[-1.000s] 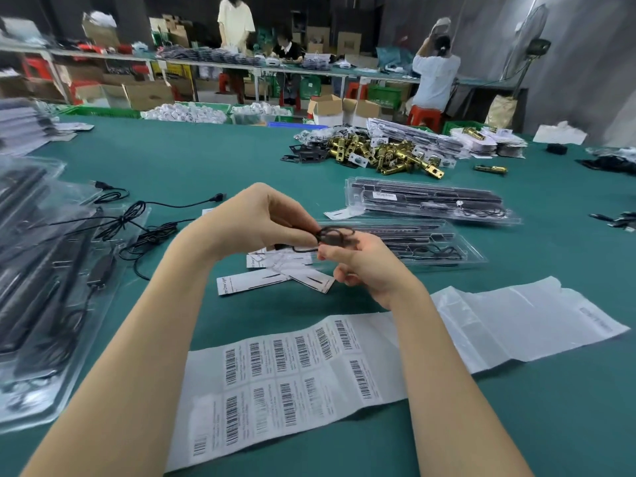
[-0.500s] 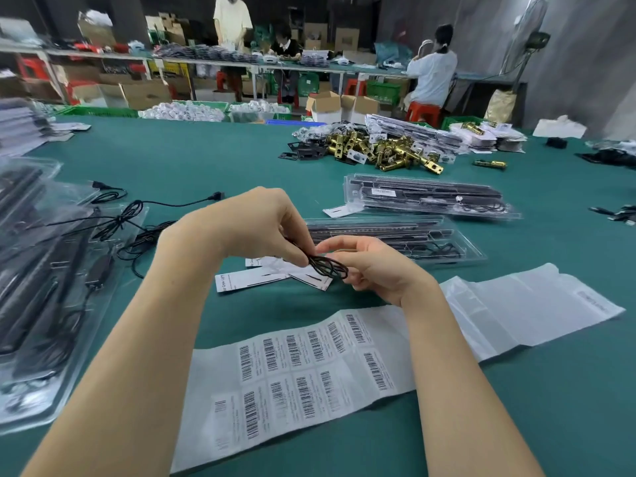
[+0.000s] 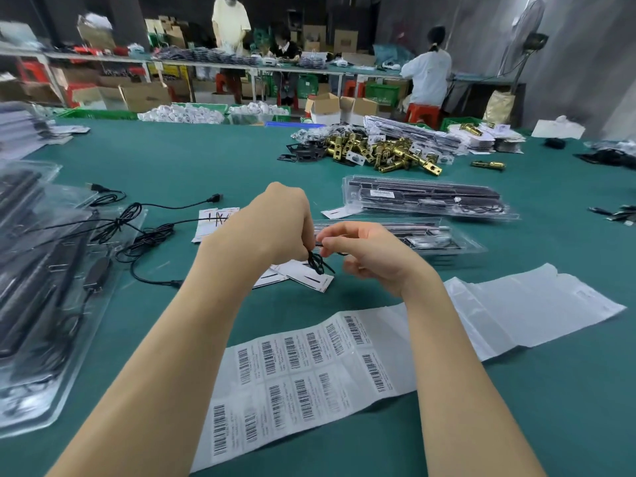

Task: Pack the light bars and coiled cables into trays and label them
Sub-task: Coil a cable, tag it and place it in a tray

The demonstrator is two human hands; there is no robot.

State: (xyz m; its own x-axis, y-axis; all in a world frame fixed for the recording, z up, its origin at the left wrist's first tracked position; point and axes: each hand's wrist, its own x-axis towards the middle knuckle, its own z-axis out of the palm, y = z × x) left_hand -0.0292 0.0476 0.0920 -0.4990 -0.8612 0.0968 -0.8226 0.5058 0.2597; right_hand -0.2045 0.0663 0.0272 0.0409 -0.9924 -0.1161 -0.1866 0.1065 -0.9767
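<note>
My left hand and my right hand meet above the green table, both pinching a small black twist tie whose loop hangs between them. Behind my hands lies a clear tray holding black light bars. A second closed tray with a label sits further back. Loose black cables lie at the left, beside a stack of clear trays with light bars and cables inside. A sheet of barcode labels is spread in front of me.
Small white cards with ties lie under my hands, more cards further left. A pile of brass latch parts sits at the back. A white plastic bag lies at the right. People work at a far bench.
My hands have shifted slightly lower and nearer; the tie's loop now dangles below my left fingers instead of sitting between both hands' fingertips.
</note>
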